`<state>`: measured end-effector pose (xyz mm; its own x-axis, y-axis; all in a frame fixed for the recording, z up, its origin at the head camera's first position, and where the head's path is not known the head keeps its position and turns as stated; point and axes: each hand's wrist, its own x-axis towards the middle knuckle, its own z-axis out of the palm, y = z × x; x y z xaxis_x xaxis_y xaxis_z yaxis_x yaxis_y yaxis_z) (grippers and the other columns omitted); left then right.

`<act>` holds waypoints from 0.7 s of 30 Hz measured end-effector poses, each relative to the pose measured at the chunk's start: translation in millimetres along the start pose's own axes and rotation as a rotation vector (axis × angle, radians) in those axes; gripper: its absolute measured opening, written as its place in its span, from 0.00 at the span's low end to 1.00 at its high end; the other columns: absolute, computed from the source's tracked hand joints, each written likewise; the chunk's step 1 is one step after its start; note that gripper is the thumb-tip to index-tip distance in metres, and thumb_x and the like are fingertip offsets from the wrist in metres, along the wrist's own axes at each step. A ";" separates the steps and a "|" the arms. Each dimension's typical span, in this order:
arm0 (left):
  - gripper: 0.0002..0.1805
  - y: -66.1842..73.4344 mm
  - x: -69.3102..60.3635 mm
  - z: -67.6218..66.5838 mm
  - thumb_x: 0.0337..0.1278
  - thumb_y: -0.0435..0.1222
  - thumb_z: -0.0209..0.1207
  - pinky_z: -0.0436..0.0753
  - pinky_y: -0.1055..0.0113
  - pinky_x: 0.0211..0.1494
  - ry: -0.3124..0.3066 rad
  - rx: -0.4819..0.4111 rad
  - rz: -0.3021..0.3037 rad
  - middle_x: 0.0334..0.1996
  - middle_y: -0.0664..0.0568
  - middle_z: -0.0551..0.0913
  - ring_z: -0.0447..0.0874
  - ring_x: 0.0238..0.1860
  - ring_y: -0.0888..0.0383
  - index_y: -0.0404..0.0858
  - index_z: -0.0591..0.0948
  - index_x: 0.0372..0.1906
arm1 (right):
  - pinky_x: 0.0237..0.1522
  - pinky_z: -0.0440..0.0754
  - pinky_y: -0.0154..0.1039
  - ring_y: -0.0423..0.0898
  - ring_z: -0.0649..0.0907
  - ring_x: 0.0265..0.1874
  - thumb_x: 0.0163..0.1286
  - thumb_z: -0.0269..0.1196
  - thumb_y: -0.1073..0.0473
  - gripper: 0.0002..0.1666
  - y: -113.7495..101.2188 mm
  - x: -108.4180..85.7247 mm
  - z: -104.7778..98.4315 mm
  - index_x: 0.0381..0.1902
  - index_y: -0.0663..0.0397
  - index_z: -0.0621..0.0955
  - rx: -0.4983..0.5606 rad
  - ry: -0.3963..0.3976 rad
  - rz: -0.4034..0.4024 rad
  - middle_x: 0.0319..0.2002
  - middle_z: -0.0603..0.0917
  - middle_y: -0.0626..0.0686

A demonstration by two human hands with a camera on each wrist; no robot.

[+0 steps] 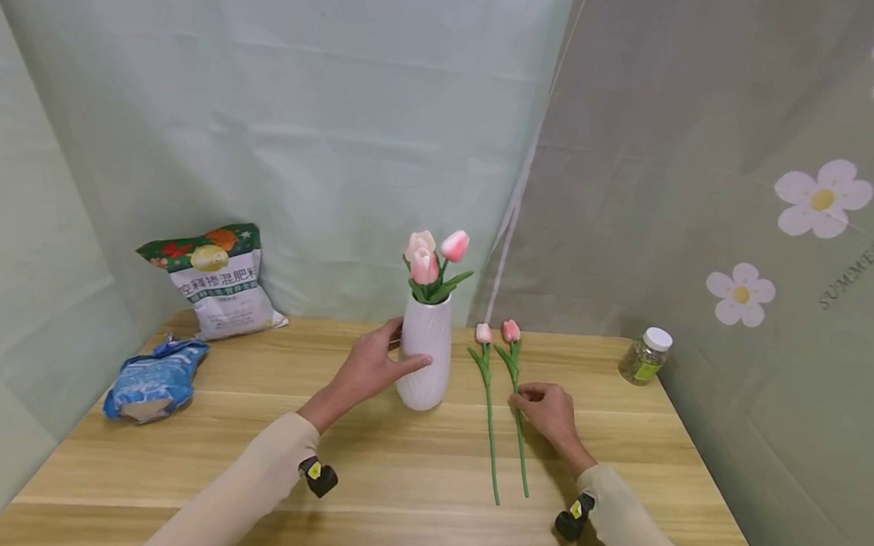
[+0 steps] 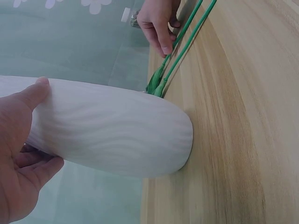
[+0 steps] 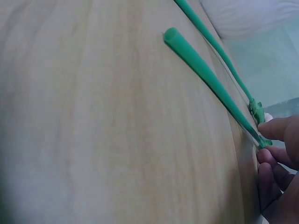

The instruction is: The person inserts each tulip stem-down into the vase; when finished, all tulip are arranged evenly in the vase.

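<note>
A white ribbed vase (image 1: 425,372) stands upright on the table, holding several pink and cream tulips (image 1: 425,266). My left hand (image 1: 371,365) grips its left side, thumb across the front and fingers behind; the left wrist view shows this hand (image 2: 21,154) on the vase (image 2: 117,126). Right of the vase, two tulips lie side by side. At the right-hand tulip (image 1: 520,445), my right hand (image 1: 551,415) pinches the green stem just below the leaves. In the right wrist view the fingers (image 3: 275,128) close on that stem (image 3: 210,81). The other tulip (image 1: 491,427) lies untouched.
At the back left a white and green printed bag (image 1: 229,289) leans by the wall, with a blue packet (image 1: 156,377) in front. A white-lidded jar (image 1: 644,357) stands near the table's right edge. Fabric walls (image 1: 340,133) enclose the wooden table (image 1: 407,522).
</note>
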<state>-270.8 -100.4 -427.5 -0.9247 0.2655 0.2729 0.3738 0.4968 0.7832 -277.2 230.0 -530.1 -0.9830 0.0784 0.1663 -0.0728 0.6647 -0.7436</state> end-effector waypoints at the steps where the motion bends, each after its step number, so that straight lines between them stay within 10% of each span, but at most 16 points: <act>1: 0.46 0.4 0.2 -0.1 0.57 0.52 0.73 0.81 0.48 0.66 0.000 -0.003 -0.001 0.65 0.38 0.78 0.79 0.65 0.44 0.32 0.69 0.72 | 0.32 0.80 0.34 0.41 0.83 0.31 0.61 0.75 0.57 0.13 -0.4 0.2 -0.2 0.41 0.59 0.91 -0.002 -0.001 0.004 0.30 0.89 0.48; 21: 0.45 -1.3 0.8 1.6 0.58 0.52 0.72 0.81 0.47 0.66 0.006 -0.007 -0.004 0.66 0.37 0.77 0.78 0.65 0.43 0.31 0.68 0.73 | 0.38 0.85 0.43 0.52 0.89 0.40 0.61 0.75 0.52 0.12 -1.2 3.8 -0.2 0.35 0.55 0.92 -0.041 0.008 0.068 0.35 0.92 0.53</act>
<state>-271.9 -99.5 -429.1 -0.9265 0.2583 0.2736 0.3699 0.4924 0.7879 -280.8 229.7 -528.5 -0.9840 0.1302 0.1215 0.0014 0.6878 -0.7259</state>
